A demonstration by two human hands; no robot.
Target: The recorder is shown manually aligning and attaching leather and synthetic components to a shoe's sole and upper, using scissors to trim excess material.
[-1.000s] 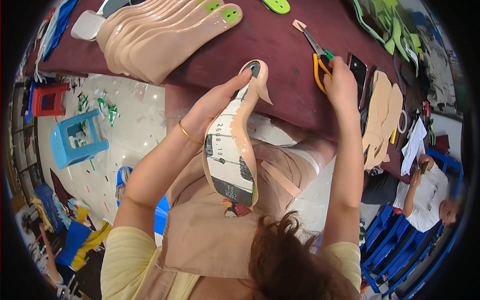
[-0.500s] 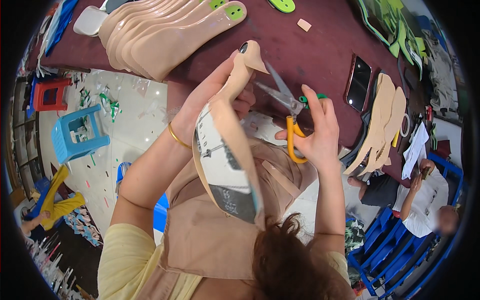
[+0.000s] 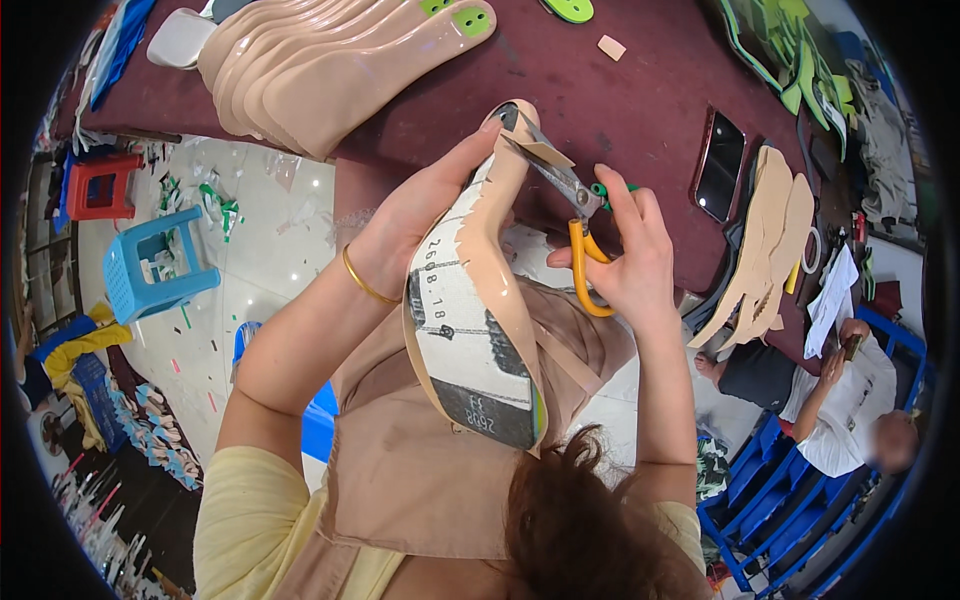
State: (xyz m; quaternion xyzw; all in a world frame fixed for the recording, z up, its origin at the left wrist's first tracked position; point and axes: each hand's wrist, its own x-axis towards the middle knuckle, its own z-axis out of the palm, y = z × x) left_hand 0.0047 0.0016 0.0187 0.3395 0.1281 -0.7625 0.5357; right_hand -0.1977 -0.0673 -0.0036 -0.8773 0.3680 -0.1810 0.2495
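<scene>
The held sole (image 3: 460,325) has a smooth, glossy beige edge covering and a matt, paper-like white underside with dark patches. Scissors (image 3: 578,202): metal blades; smooth plastic handle loops with a slight sheen. Stacked soles (image 3: 335,95): smooth, high-gloss faces. Table cover (image 3: 640,125): matt maroon cloth. Phone (image 3: 720,165): glossy, glass-like front. Apron (image 3: 410,490): matt, creased cloth. Bracelet (image 3: 364,280): polished gold-coloured metal. Blue stool (image 3: 133,280): plastic. Floor (image 3: 272,235): smooth, reflective.

Bright light glints off the floor (image 3: 275,265), and dark-rimmed edges bend.
</scene>
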